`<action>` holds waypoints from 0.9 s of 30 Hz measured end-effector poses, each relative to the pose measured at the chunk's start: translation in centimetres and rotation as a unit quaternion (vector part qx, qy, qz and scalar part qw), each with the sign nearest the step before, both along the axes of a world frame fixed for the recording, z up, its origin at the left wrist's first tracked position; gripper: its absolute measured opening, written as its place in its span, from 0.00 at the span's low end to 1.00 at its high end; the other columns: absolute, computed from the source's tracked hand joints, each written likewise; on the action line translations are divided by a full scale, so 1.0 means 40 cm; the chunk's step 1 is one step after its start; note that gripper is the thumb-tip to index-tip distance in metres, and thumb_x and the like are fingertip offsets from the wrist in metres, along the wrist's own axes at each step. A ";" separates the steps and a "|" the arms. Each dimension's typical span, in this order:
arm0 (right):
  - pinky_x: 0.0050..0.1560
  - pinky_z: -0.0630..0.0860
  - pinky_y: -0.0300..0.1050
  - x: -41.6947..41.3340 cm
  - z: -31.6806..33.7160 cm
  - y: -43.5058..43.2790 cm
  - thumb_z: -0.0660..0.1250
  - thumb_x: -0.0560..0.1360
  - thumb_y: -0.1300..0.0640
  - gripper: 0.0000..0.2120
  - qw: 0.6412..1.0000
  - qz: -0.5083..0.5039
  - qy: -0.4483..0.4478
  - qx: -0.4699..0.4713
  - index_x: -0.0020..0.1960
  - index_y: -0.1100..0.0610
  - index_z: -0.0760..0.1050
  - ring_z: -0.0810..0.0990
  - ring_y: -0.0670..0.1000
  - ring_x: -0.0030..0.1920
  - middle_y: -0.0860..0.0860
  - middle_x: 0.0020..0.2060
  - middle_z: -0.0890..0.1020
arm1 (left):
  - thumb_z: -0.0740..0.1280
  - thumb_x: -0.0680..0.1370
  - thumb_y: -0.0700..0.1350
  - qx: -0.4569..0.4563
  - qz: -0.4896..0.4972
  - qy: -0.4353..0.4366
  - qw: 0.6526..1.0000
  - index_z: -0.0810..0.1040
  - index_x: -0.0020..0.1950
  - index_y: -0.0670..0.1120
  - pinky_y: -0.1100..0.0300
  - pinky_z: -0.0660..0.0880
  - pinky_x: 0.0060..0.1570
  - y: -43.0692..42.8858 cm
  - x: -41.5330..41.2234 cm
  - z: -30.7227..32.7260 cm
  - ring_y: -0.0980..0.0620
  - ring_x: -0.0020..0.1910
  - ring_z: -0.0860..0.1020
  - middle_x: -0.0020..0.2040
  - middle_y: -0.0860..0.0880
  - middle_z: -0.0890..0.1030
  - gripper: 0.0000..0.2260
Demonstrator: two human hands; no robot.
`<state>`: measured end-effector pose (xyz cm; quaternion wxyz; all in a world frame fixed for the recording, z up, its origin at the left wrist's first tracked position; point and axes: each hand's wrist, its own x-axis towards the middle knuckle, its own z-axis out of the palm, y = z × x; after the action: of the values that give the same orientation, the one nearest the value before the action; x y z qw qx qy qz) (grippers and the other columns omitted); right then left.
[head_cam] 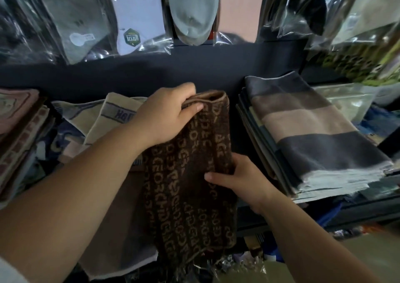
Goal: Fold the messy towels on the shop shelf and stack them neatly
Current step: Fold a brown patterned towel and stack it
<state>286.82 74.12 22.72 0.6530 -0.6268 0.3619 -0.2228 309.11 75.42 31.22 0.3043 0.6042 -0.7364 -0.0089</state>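
Observation:
A dark brown towel (188, 181) with tan lettering lies lengthwise in the middle of the shelf, folded into a long strip. My left hand (166, 114) grips its folded far end, thumb on top. My right hand (238, 174) holds its right edge about halfway along, fingers tucked under the cloth. Under and left of it lies a beige towel (108, 118) with dark blue printing, loosely spread. To the right sits a neat stack of folded striped towels (307, 131) in grey, tan and white.
A pile of pinkish folded towels (19, 118) stands at the far left. Bagged socks (190, 14) and other packets hang above the dark shelf back (151, 70). Clear plastic packets (350, 101) lie behind the striped stack. More goods sit below the shelf edge (324, 213).

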 end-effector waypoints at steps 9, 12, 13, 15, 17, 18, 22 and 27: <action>0.60 0.80 0.51 -0.224 -0.021 0.034 0.78 0.71 0.57 0.13 0.977 0.127 0.169 -0.039 0.55 0.51 0.84 0.85 0.46 0.52 0.47 0.49 0.87 | 0.60 0.83 0.54 -0.049 0.219 0.067 0.972 0.68 0.46 0.47 0.43 0.75 0.39 0.036 -0.055 -0.089 0.45 0.38 0.75 0.38 0.48 0.74 0.11; 0.57 0.81 0.52 -0.289 -0.036 0.041 0.76 0.71 0.57 0.16 0.969 0.131 0.194 -0.078 0.57 0.47 0.81 0.85 0.45 0.51 0.46 0.50 0.86 | 0.61 0.82 0.54 -0.019 0.224 0.049 0.973 0.70 0.46 0.48 0.44 0.75 0.41 0.043 -0.077 -0.084 0.46 0.39 0.76 0.39 0.48 0.76 0.11; 0.57 0.81 0.53 -0.315 -0.043 0.043 0.76 0.71 0.56 0.15 0.967 0.135 0.198 -0.084 0.57 0.47 0.81 0.85 0.46 0.51 0.46 0.50 0.86 | 0.61 0.82 0.55 0.009 0.219 0.036 0.975 0.71 0.47 0.48 0.45 0.75 0.42 0.046 -0.085 -0.079 0.46 0.40 0.76 0.40 0.49 0.76 0.11; 0.57 0.81 0.54 -0.376 -0.053 0.042 0.75 0.72 0.55 0.10 0.962 0.144 0.212 -0.093 0.53 0.53 0.82 0.85 0.49 0.50 0.49 0.48 0.86 | 0.62 0.82 0.55 0.066 0.204 0.010 0.977 0.73 0.47 0.49 0.47 0.75 0.43 0.055 -0.105 -0.072 0.47 0.41 0.76 0.40 0.50 0.77 0.11; 0.51 0.81 0.50 -0.448 -0.055 0.036 0.74 0.73 0.55 0.08 0.963 0.131 0.218 -0.090 0.48 0.59 0.81 0.85 0.52 0.48 0.52 0.43 0.86 | 0.62 0.82 0.55 0.088 0.192 -0.004 0.977 0.71 0.45 0.51 0.48 0.74 0.42 0.065 -0.128 -0.068 0.47 0.40 0.76 0.38 0.51 0.76 0.10; 0.48 0.80 0.46 -0.486 -0.053 0.034 0.74 0.75 0.58 0.06 0.970 0.117 0.203 -0.069 0.47 0.61 0.81 0.85 0.53 0.47 0.52 0.42 0.86 | 0.63 0.82 0.54 0.089 0.191 -0.003 0.978 0.70 0.44 0.51 0.49 0.73 0.41 0.068 -0.139 -0.067 0.47 0.39 0.76 0.38 0.51 0.76 0.10; 0.51 0.81 0.46 -0.609 -0.021 0.042 0.72 0.73 0.62 0.11 0.997 0.021 0.040 0.058 0.55 0.62 0.82 0.85 0.58 0.54 0.59 0.52 0.86 | 0.63 0.82 0.54 0.095 0.183 0.040 0.978 0.69 0.40 0.53 0.53 0.68 0.39 0.065 -0.179 -0.060 0.51 0.39 0.75 0.38 0.52 0.76 0.12; 0.33 0.82 0.45 -0.646 0.051 0.077 0.67 0.69 0.61 0.13 0.959 -0.171 -0.196 0.114 0.52 0.59 0.83 0.86 0.53 0.42 0.56 0.45 0.87 | 0.64 0.82 0.55 0.082 0.160 0.113 0.977 0.72 0.42 0.45 0.53 0.69 0.39 0.022 -0.233 -0.023 0.48 0.39 0.76 0.39 0.46 0.77 0.15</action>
<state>260.97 77.22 24.76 0.7305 -0.4210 0.3515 -0.4068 299.77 76.30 30.30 0.3329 0.7320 -0.5878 -0.0887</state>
